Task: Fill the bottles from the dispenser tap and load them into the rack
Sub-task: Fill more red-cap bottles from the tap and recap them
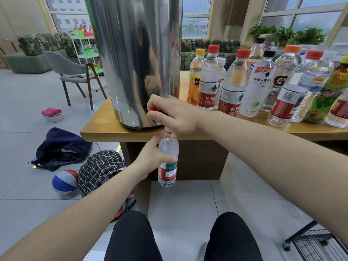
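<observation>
Sitting low before the desk (105,131), knees in dark trousers at the bottom of the view, the person has a black wire rack (310,242) on castors on the floor by the right leg, only its corner showing. Closer to the work, the left hand (150,161) curls round the middle of a clear bottle (168,159) with a red and white label, thumb in front and fingers behind, holding it upright below the desk edge with its long axis vertical and its open neck pointing straight up. Directly above that neck the right hand (173,113) hangs over the tap, thumb and fingers pinching a red-topped knob (154,111) at the foot of the steel dispenser (135,63); the spout itself is hidden under the palm, so I cannot tell whether water is running or how full the bottle is. What matters next, I judge, is that the mouth stays plumb under the spout, just beneath the right hand, since any tilt would send water down the desk front onto the tiled floor (188,204). Further back on the desk, to the right, stands a crowd of capped bottles (263,81), and the rack lies nearer the right hand than the left for loading.
</observation>
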Available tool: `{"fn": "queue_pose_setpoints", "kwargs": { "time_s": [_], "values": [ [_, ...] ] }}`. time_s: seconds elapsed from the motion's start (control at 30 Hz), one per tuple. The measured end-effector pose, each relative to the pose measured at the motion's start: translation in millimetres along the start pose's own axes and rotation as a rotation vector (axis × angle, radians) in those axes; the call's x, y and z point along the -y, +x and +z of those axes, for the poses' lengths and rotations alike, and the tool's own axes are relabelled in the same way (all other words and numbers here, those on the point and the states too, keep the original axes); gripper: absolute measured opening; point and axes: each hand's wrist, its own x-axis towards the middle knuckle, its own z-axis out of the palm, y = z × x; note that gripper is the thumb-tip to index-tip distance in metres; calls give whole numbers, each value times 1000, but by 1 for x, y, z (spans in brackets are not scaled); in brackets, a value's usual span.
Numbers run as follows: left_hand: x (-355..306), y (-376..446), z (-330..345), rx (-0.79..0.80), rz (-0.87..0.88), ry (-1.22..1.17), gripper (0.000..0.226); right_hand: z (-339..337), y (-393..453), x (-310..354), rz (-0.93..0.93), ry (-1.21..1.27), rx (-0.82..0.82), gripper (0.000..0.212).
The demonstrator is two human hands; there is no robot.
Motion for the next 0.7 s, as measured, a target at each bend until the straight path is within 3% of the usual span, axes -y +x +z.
{"fn": "queue_pose_setpoints", "kwargs": {
  "time_s": [0.2,0.7],
  "values": [
    [0,1,0,6,-14,-8,85,0,2,0,21,46,-16,32],
    [1,1,0,7,-17,10,85,0,3,-3,65,132,-24,18]
  ]
}}
